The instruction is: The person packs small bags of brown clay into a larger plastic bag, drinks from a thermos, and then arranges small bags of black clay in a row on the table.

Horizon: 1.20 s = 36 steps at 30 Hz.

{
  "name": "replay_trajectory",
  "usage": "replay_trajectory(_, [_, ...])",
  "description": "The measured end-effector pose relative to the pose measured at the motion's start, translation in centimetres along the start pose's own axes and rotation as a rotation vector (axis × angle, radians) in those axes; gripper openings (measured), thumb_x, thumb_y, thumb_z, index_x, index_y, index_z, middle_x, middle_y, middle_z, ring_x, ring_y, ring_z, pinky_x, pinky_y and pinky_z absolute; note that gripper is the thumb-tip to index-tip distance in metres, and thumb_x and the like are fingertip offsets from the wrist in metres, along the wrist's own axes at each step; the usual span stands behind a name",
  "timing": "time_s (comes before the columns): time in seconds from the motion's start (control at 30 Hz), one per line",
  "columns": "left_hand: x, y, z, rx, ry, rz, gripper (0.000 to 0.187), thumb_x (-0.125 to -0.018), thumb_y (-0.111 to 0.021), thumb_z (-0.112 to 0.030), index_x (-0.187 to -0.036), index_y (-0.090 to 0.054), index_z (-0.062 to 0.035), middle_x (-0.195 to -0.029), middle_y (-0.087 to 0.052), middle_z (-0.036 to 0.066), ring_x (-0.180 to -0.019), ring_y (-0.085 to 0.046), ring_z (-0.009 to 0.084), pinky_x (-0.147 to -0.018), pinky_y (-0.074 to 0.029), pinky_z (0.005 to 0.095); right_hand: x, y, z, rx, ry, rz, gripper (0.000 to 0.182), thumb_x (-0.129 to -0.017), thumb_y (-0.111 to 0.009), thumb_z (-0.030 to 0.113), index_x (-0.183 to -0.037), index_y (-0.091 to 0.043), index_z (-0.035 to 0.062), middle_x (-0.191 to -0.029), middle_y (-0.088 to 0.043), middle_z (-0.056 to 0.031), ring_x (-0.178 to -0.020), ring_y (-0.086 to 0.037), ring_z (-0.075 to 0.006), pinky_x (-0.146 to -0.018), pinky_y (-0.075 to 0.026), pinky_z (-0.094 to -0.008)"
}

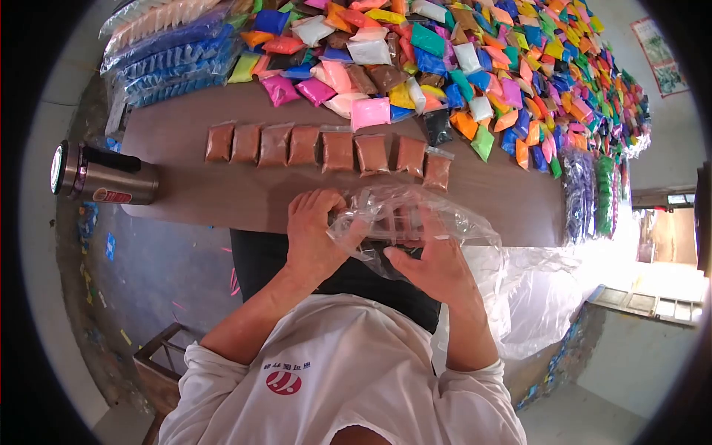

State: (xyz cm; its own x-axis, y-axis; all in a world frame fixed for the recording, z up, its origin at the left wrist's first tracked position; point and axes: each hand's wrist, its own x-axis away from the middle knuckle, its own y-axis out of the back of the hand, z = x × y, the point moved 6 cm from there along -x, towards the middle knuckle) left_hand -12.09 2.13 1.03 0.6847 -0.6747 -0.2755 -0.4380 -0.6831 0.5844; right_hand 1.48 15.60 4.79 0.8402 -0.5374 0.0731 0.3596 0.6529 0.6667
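Observation:
A clear plastic bag (467, 219) is spread between my two hands at the table's front edge. My left hand (315, 233) is closed, with the bag's left edge pinched between thumb and fingers. On the other side, my right hand (437, 263) has its fingers stretched out against or within the film, its thumb apart; the film partly covers them. Just beyond the bag, several small brown packets (337, 150) lie in a row, the rightmost packet (437, 171) slightly nearer to me.
A large heap of colourful packets (426, 63) covers the table's far side. Bundled blue packets (178, 70) lie at the far left, purple ones (578, 196) at the right. A steel flask (111, 176) lies at the left edge. Loose clear plastic (534, 304) hangs at the right.

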Motion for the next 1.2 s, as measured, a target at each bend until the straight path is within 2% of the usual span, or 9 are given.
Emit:
replay_trajectory(0.2, [0.0, 0.0, -0.1, 0.009, -0.021, -0.048, 0.031, -0.074, -0.077, -0.027, -0.088, -0.057, -0.0079, -0.085, -0.060, 0.008, -0.087, -0.058, 0.0314, -0.091, -0.041, 0.0442, -0.2, -1.2, -0.3, 0.371, 0.239, -0.127, 0.052, -0.079, -0.074, 0.007, -0.128, -0.059, -0.0019, -0.116, -0.066, -0.0245, -0.101, -0.065, -0.0434, -0.085, -0.055, -0.0458])
replay_trajectory(0.5, [0.4, -0.1, 0.0, 0.012, -0.073, -0.089, 0.031, -0.073, -0.079, -0.024, -0.089, -0.057, -0.0077, -0.089, -0.061, 0.009, -0.088, -0.058, 0.0316, -0.091, -0.041, 0.0431, 0.2, -1.0, -0.5, 0.169, 0.037, 0.039, 0.059, -0.076, -0.080, 0.023, -0.128, -0.059, 0.0060, -0.116, -0.065, -0.0194, -0.104, -0.062, -0.0433, -0.089, -0.051, -0.0483])
replay_trajectory(0.7, [0.4, -0.3, 0.2, 0.004, -0.039, -0.094, 0.032, -0.072, -0.079, -0.023, -0.089, -0.057, -0.0080, -0.087, -0.060, 0.008, -0.087, -0.058, 0.0307, -0.091, -0.041, 0.0428, -1.1, -2.3, -2.4, 0.415, -0.097, 0.221, 0.061, -0.082, -0.078, 0.027, -0.136, -0.055, 0.0087, -0.119, -0.066, -0.0166, -0.108, -0.064, -0.0365, -0.088, -0.051, -0.0469])
replay_trajectory(0.8, [0.4, -0.1, 0.0, 0.017, -0.037, -0.100, 0.032, -0.073, -0.079, -0.024, -0.089, -0.057, -0.0079, -0.086, -0.060, 0.008, -0.087, -0.058, 0.0308, -0.091, -0.041, 0.0427, 1.2, 0.0, 0.5, 0.453, 0.139, -0.121, 0.061, -0.083, -0.077, 0.026, -0.136, -0.054, 0.0065, -0.115, -0.067, -0.0150, -0.104, -0.066, -0.0335, -0.083, -0.053, -0.0461])
replay_trajectory(0.9, [0.6, -0.2, 0.3, 0.027, -0.063, -0.096, 0.031, -0.073, -0.079, -0.024, -0.089, -0.057, -0.0079, -0.086, -0.060, 0.008, -0.086, -0.058, 0.0311, -0.091, -0.041, 0.0426, 2.9, 1.7, 1.9, 0.228, 0.126, 0.107, 0.064, -0.085, -0.076, 0.023, -0.140, -0.051, 0.0031, -0.121, -0.065, -0.0178, -0.105, -0.066, -0.0351, -0.083, -0.055, -0.0451])
replay_trajectory(1.0, [0.5, -0.2, 0.2, 0.026, -0.075, -0.084, 0.031, -0.073, -0.079, -0.023, -0.089, -0.057, -0.0079, -0.087, -0.060, 0.009, -0.086, -0.058, 0.0313, -0.090, -0.041, 0.0429, 7.4, 2.6, 3.4, 0.048, 0.467, 0.382, 0.062, -0.087, -0.073, 0.017, -0.141, -0.049, -0.0009, -0.128, -0.061, -0.0230, -0.105, -0.067, -0.0330, -0.085, -0.057, -0.0401])
replay_trajectory(1.07, [0.5, -0.3, 0.4, 0.023, -0.111, -0.094, 0.031, -0.073, -0.079, -0.023, -0.089, -0.057, -0.0081, -0.087, -0.060, 0.009, -0.086, -0.058, 0.0314, -0.090, -0.041, 0.0430, 10.5, 5.8, 4.6, -0.161, 0.698, 0.757, 0.054, -0.092, -0.065, 0.019, -0.141, -0.050, 0.0004, -0.134, -0.059, -0.0189, -0.114, -0.064, -0.0302, -0.091, -0.054, -0.0381])
replay_trajectory(1.13, [0.6, -0.2, 0.4, 0.024, -0.126, -0.094, 0.032, -0.073, -0.079, -0.023, -0.090, -0.056, -0.0081, -0.087, -0.060, 0.009, -0.086, -0.057, 0.0314, -0.090, -0.041, 0.0431, 9.4, 9.1, 6.3, -0.370, 0.631, 0.839, 0.047, -0.096, -0.058, 0.022, -0.138, -0.053, 0.0009, -0.134, -0.061, -0.0141, -0.119, -0.062, -0.0282, -0.094, -0.052, -0.0367])
replay_trajectory(1.2, [0.6, -0.1, 0.0, 0.031, -0.130, -0.083, 0.033, -0.072, -0.079, -0.022, -0.090, -0.056, -0.0080, -0.087, -0.060, 0.009, -0.087, -0.057, 0.0315, -0.090, -0.041, 0.0433, 6.8, 11.7, 5.9, -0.387, 0.429, 0.422, 0.037, -0.098, -0.056, 0.018, -0.129, -0.059, -0.0012, -0.124, -0.066, -0.0137, -0.112, -0.065, -0.0251, -0.089, -0.053, -0.0338])
